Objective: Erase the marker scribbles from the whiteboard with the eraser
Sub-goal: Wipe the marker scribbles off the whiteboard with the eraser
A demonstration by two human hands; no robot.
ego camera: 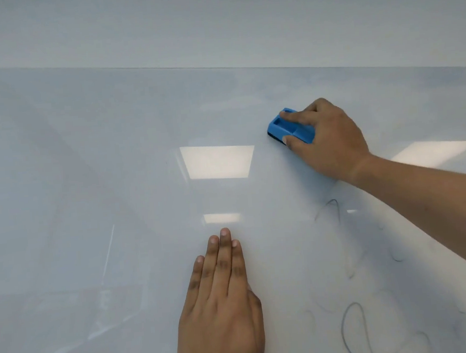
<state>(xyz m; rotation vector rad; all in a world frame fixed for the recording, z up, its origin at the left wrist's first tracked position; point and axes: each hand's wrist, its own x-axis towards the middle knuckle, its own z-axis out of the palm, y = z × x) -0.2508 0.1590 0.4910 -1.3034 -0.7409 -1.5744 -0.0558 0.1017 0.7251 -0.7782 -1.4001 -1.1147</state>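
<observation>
Well below whiteboard (115, 185) edge (217, 67), eraser (283, 126).

Eraser (288, 126) is pressed on whiteboard (113, 158), upper right. Scribbles (352, 323) are left lower right, nearer than eraser.

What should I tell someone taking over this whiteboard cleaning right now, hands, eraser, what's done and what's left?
Right hand: fingers closed on the blue eraser, pressed to the whiteboard at upper right.
Left hand: flat on the board, holding nothing.
Done: the area around and left of the eraser looks clean.
Left: faint marker scribbles at lower right, under the right forearm.
</observation>
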